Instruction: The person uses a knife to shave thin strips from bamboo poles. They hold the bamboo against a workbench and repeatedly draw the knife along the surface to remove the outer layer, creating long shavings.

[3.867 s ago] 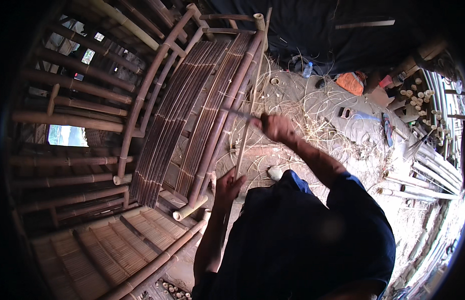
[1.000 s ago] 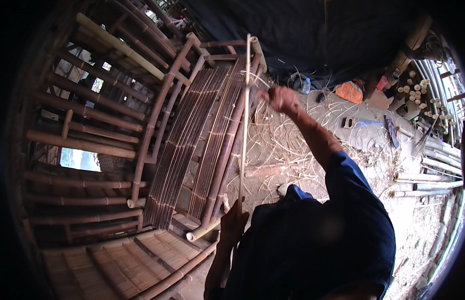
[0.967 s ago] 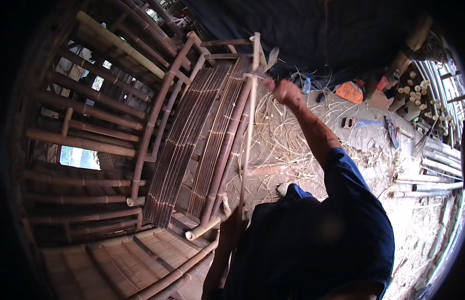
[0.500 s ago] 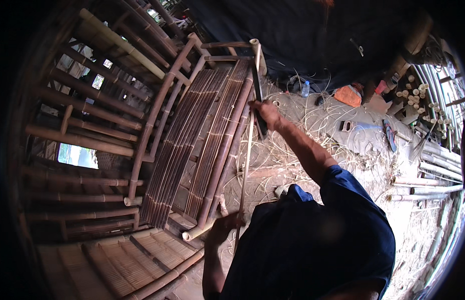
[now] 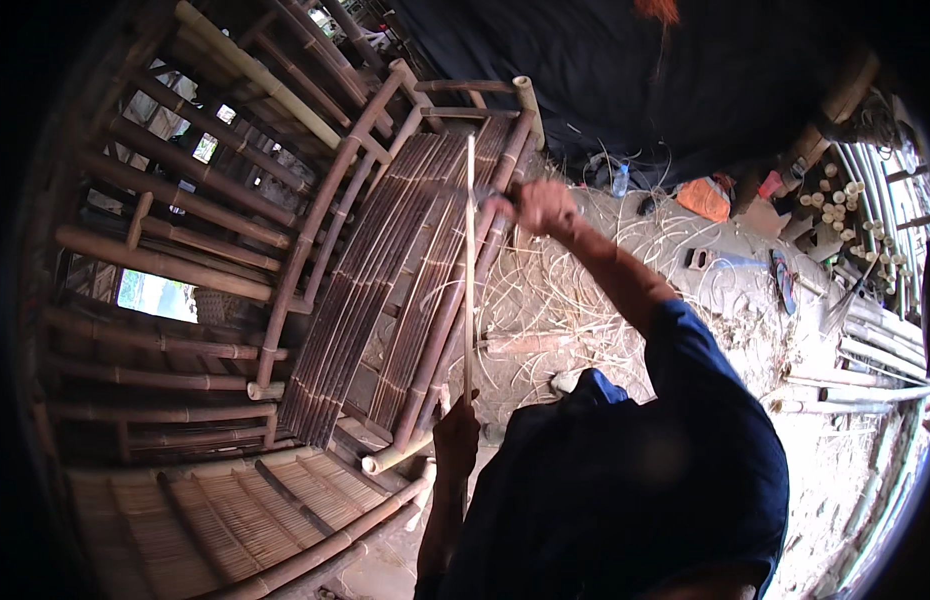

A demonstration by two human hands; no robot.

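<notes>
My left hand (image 5: 456,432), low in the middle, is closed around the lower part of a narrow pale bamboo strip (image 5: 470,280), which stands almost straight up the view. My right hand (image 5: 541,206) is stretched forward, blurred by motion, and gripping a long-bladed knife (image 5: 447,190). The blade points left and crosses near the strip's upper part; whether it touches the strip cannot be made out. Beneath both lies a dark bamboo bench (image 5: 285,290) with a slatted seat (image 5: 360,290), split lengthwise by a gap.
Curly bamboo shavings (image 5: 585,270) litter the floor to the right. There, a handsaw (image 5: 725,260), a sandal (image 5: 782,280), a plastic bottle (image 5: 621,180) and an orange bag (image 5: 703,199) lie about. Bamboo poles (image 5: 865,380) are stacked at far right. A black sheet (image 5: 625,80) hangs behind.
The knife has swung from upright to pointing left, the right hand shifting slightly right. The left hand has moved slightly up and right, and the strip now stands straighter, its top further left.
</notes>
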